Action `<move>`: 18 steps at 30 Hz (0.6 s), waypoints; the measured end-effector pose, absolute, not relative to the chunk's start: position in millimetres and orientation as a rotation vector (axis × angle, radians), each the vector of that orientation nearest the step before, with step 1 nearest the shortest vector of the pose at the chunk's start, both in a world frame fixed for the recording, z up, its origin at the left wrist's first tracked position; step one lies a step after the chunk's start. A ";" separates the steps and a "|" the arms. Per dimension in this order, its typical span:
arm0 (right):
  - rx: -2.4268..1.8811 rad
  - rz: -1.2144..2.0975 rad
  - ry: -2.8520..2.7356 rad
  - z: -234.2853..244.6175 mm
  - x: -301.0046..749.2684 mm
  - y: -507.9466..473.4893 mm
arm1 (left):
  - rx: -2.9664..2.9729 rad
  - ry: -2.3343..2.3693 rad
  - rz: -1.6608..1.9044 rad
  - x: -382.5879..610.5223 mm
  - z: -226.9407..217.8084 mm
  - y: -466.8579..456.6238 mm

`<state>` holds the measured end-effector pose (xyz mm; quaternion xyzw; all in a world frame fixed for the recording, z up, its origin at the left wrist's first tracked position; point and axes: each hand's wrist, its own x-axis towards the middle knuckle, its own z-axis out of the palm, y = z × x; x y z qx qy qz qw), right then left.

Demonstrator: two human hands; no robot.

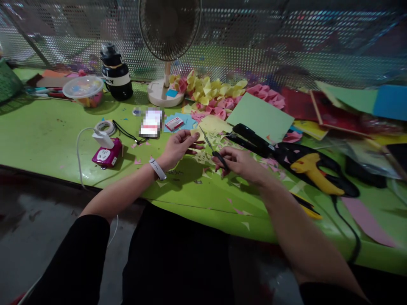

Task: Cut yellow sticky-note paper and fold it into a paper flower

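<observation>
My left hand (181, 146), with a pale watch band on its wrist, pinches a small piece of yellow paper (197, 134) between thumb and fingers. In my right hand (237, 163) is a pair of scissors (208, 142) with dark handles. Their blades point up and left, close beside the paper; I cannot tell whether they touch it. Below and between the hands lie many pale yellow paper scraps (211, 154). Behind them is a heap of folded yellow paper pieces (206, 89) and pink paper pieces (267, 95).
A fan (167, 93) and a black bottle (119, 80) stand at the back. Left are a lidded plastic tub (84, 91), a magenta power socket (108, 154) and tape (104, 127). Right are a long black stapler (254, 140), a yellow glue gun (318, 171) and green paper (260, 116).
</observation>
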<state>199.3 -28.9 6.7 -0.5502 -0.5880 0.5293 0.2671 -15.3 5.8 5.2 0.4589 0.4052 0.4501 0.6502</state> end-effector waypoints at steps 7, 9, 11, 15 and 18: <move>-1.459 1.435 -1.618 6.3 204.4 -27.1 | 1.064 0.816 0.987 -18.5 -1.0 7.5; -1.427 1.445 -1.637 8.4 205.8 -27.0 | 1.053 0.818 0.980 -19.6 -2.0 9.1; -1.396 1.456 -1.659 11.1 206.3 -27.3 | 1.035 0.824 0.978 -20.4 -2.0 10.3; -1.395 1.466 -1.685 13.9 207.4 -26.6 | 1.016 0.778 0.974 -21.5 -1.7 11.1; -1.389 1.477 -1.695 11.0 210.1 -24.9 | 1.013 0.747 0.971 -22.4 -2.4 11.0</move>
